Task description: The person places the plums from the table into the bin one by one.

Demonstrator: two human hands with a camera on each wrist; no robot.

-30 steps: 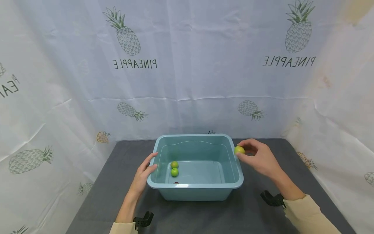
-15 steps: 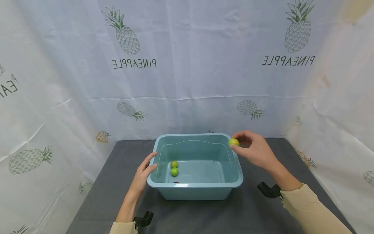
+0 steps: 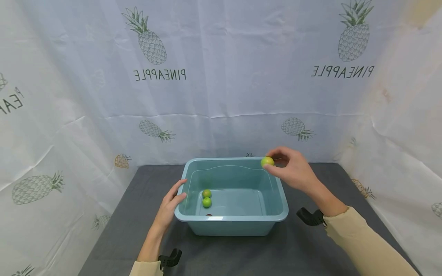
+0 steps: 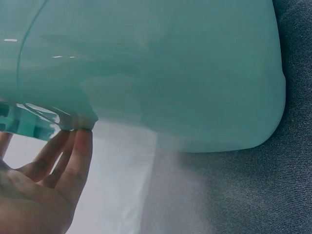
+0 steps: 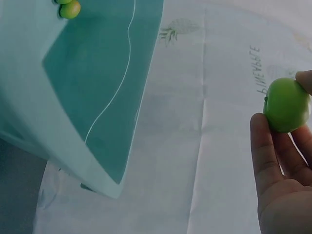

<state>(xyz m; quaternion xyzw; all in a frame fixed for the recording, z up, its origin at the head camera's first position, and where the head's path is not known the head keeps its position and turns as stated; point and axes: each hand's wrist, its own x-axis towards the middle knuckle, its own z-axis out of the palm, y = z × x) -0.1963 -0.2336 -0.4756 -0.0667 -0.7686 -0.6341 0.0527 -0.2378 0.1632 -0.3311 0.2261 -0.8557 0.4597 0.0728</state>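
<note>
A light teal plastic tub (image 3: 229,228) stands on the dark table. My left hand (image 3: 170,205) grips its left rim; the left wrist view shows several fingers (image 4: 80,161) beneath the rim from outside. My right hand (image 3: 295,168) pinches a round green fruit (image 3: 267,161) above the tub's back right corner. Seen from the right wrist, that smooth fruit (image 5: 286,105) sits between thumb and fingertips, a small dark stem point at one side. Two similar green fruits (image 3: 206,202) lie touching on the tub floor at the left. A reddish thing (image 3: 209,215) is mostly hidden by the front rim.
A dark grey cloth (image 3: 124,234) covers the table under the tub. White curtains (image 3: 228,84) printed with pineapples hang behind and at both sides. Each wrist wears a black camera mount (image 3: 310,217).
My right hand has carried the green fruit leftward and upward, from beside the tub's right rim to above its back right corner. The left hand and tub have stayed put.
</note>
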